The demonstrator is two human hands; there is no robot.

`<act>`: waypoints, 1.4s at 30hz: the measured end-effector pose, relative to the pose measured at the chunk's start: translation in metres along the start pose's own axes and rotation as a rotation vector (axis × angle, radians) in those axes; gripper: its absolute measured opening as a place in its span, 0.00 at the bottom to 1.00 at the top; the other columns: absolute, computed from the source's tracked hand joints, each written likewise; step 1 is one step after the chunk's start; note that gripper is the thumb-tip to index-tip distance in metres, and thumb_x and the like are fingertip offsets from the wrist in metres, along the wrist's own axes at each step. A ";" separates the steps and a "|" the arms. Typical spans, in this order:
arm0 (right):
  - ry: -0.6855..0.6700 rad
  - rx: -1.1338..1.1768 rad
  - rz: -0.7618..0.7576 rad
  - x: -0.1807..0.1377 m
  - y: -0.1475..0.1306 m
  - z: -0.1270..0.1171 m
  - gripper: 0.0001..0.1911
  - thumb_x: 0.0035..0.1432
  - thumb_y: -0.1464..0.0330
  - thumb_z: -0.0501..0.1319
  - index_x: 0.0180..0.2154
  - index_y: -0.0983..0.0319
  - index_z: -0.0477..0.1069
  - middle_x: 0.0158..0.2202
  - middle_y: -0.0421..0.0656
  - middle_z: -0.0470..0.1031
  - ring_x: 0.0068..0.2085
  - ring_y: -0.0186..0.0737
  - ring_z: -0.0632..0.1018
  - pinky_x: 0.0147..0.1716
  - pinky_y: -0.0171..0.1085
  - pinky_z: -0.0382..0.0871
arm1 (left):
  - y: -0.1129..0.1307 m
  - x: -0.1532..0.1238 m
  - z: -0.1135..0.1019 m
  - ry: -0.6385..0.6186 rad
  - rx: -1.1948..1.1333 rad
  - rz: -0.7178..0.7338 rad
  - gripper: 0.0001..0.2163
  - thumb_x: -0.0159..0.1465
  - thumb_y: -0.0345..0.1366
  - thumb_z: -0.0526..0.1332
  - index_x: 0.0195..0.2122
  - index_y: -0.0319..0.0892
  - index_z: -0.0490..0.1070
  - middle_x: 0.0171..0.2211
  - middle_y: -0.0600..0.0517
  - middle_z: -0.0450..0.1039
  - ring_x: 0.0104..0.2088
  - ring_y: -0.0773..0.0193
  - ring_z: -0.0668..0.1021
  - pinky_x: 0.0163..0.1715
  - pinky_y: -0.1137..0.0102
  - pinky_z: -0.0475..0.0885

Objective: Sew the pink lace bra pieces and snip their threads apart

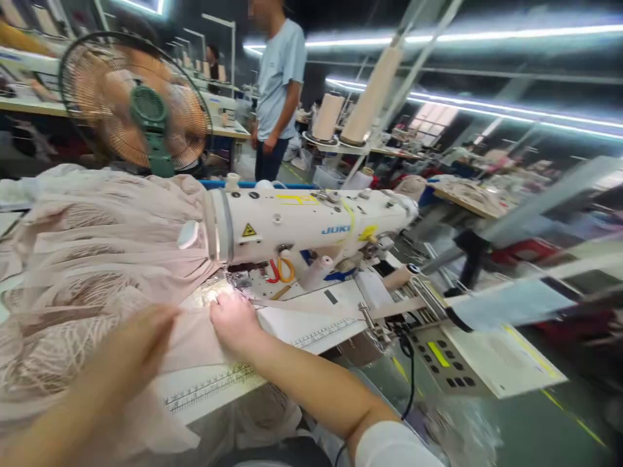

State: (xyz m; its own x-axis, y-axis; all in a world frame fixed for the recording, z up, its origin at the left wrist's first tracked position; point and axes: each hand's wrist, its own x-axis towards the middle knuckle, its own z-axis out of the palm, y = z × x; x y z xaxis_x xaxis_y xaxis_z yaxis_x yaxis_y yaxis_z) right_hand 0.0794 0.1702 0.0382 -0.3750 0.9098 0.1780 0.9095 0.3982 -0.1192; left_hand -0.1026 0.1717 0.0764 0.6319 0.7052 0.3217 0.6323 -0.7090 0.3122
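Observation:
A white Juki sewing machine (pixel 302 224) stands on the white table (pixel 311 324). Sheer beige patterned fabric (pixel 82 259) is heaped over the table's left side and runs under the machine's needle area (pixel 228 282). My right hand (pixel 236 321) rests on the fabric just in front of the needle, its fingers curled and pressed down on the cloth. My left hand (pixel 131 350) lies over the fabric further left and is smeared by motion, so its fingers do not show clearly.
A printed ruler strip (pixel 209 386) runs along the table's front edge. Orange-handled scissors (pixel 282 269) lie behind the needle. A control panel (pixel 445 360) hangs at the right. A fan (pixel 141 107) stands behind the fabric; thread cones (pixel 326 117) and a standing person (pixel 280 91) are beyond.

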 end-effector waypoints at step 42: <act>0.063 0.194 0.044 -0.060 -0.001 0.009 0.27 0.61 0.62 0.57 0.58 0.69 0.63 0.61 0.55 0.63 0.62 0.52 0.63 0.62 0.51 0.56 | -0.023 0.064 0.058 -0.113 0.199 0.176 0.15 0.66 0.33 0.50 0.48 0.35 0.73 0.53 0.37 0.72 0.53 0.47 0.73 0.52 0.53 0.69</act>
State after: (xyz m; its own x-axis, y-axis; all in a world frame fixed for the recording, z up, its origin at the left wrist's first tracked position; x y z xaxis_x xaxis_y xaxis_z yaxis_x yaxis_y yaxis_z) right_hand 0.0995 0.1166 0.0185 -0.3183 0.9201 0.2285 0.8710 0.3789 -0.3127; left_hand -0.0506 0.2333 0.0384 0.7785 0.5754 0.2507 0.5770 -0.8133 0.0753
